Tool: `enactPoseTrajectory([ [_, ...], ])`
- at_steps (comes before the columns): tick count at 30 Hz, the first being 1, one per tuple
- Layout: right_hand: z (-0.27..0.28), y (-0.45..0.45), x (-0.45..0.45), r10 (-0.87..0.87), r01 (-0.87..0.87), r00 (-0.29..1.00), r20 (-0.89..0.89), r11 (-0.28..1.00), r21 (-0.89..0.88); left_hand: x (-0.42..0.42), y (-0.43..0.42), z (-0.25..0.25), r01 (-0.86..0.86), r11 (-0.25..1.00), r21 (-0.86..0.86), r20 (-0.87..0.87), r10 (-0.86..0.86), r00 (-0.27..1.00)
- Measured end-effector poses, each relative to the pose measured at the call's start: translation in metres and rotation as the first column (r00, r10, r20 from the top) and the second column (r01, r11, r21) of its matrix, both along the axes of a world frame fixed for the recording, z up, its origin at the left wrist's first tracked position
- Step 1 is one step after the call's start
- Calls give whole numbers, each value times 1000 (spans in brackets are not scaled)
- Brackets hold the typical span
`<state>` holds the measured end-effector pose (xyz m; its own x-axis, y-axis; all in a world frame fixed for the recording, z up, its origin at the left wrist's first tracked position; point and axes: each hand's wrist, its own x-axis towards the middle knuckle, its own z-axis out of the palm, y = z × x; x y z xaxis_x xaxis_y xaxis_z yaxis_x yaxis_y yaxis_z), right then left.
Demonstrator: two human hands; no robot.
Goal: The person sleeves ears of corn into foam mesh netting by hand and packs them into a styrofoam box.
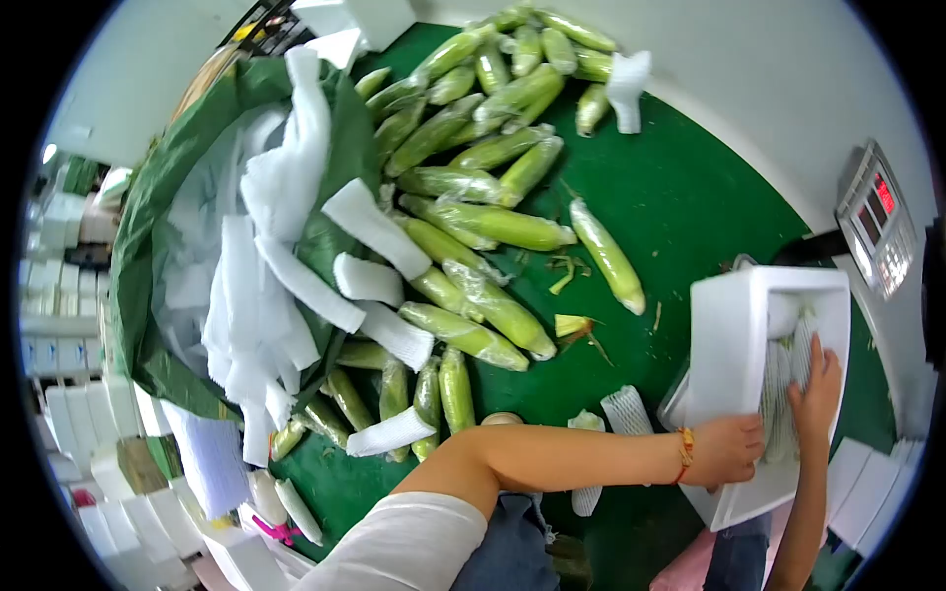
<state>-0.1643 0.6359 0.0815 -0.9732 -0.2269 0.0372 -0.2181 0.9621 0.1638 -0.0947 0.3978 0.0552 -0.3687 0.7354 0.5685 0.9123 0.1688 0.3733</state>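
Note:
A white foam box (729,325) stands at the right, holding long pieces in white foam netting (777,394); what the netting covers is mostly hidden. My left hand (727,451), with a red and yellow bracelet at the wrist, is closed over the box's near-left rim. Inside the box, my right hand (816,392) lies on the netted pieces, thumb and fingers apart. Just left of the box, a loose foam net sleeve (626,409) rests on the green table (680,207), partly near my left forearm.
Many film-wrapped corn ears (503,222) cover the table's middle and back. A green sack (138,295) at left overflows with white foam sleeves (286,187). A digital scale (877,222) with a red display stands far right. Stacked white boxes (89,414) fill the far left.

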Motion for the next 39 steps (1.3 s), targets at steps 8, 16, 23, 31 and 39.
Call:
enactPoseTrajectory([
  [8, 8, 3, 18, -32, 28, 999, -23, 985, -172, -44, -76, -13, 23, 873, 487, 143, -105, 984],
  [16, 25, -170, 123, 240, -148, 969, 56, 748, -647, -138, -446, -113, -744, 213, -633, -202, 882, 425],
  [23, -78, -353, 85, 433, -102, 874, 221, 607, -788, -135, -423, -81, -495, 363, -789, -72, 746, 662],
  [31, -179, -348, 66, 390, -8, 834, 391, 717, -697, 58, -361, -75, -501, 665, -554, -150, 512, 846],
  [39, -183, -347, 32, 315, -77, 929, 194, 677, -732, -23, -460, -35, -809, 63, -584, -520, 737, 432],
])
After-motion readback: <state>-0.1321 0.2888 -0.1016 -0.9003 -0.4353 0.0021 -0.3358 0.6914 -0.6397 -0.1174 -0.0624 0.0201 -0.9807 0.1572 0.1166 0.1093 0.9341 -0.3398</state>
